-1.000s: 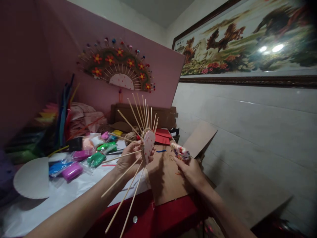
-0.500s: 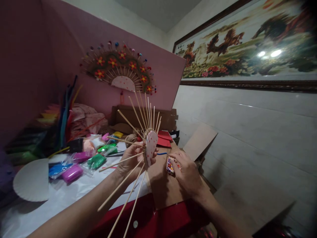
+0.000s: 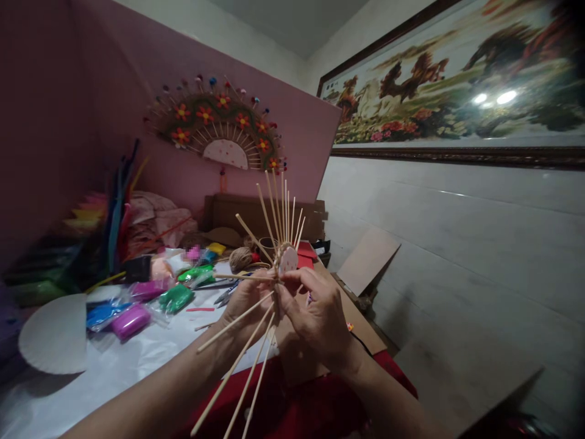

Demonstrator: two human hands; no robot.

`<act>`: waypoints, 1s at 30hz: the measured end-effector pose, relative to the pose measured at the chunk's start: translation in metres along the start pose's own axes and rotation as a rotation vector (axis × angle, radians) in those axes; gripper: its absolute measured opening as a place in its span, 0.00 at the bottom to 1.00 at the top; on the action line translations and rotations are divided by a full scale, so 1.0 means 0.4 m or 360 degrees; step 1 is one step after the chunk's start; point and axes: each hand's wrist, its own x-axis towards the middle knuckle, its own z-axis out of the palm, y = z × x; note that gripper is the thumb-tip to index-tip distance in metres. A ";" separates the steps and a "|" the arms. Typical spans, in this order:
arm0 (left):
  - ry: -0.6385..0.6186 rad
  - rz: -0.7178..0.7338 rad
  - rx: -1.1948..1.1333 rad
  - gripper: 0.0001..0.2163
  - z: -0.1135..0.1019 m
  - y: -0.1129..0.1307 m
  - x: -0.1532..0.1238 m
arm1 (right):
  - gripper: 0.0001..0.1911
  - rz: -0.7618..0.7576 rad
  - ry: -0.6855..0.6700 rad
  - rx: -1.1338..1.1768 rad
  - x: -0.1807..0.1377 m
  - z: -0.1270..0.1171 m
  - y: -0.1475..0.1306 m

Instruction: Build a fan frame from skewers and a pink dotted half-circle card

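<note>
My left hand holds up a fan of thin wooden sticks fixed to a small dotted half-disc. Several sticks point up and others slant down over my forearm. My right hand has come against the same piece, its fingers closed round the hub just below the disc. A bit of the multicoloured thing it held shows under its fingers, too hidden to name. Both hands hover above a brown cardboard sheet at the table's right end.
Bags of coloured clay and a white paper half-circle lie on the white-covered table. A ball of twine and scissors sit behind. A finished decorated fan hangs on the pink board. Tiled wall to the right.
My right hand moved left from the cardboard, where it held a multicoloured thing, and closed on the stick fan's hub. The fan turned more upright.
</note>
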 end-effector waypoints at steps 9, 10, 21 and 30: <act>0.0075 0.0026 0.0076 0.09 0.008 -0.008 -0.002 | 0.04 0.0187 0.0041 0.0022 0.005 0.013 0.011; 0.0067 0.0014 0.0054 0.09 0.004 -0.008 -0.001 | 0.04 0.0194 0.0042 0.0015 0.005 0.015 0.014; 0.0088 -0.0017 0.0000 0.09 0.000 -0.008 0.004 | 0.04 0.0157 0.0006 0.0017 0.008 0.024 0.027; 0.0028 0.0052 -0.0038 0.12 -0.008 -0.008 0.007 | 0.07 0.0245 -0.0216 0.0154 0.010 0.009 0.010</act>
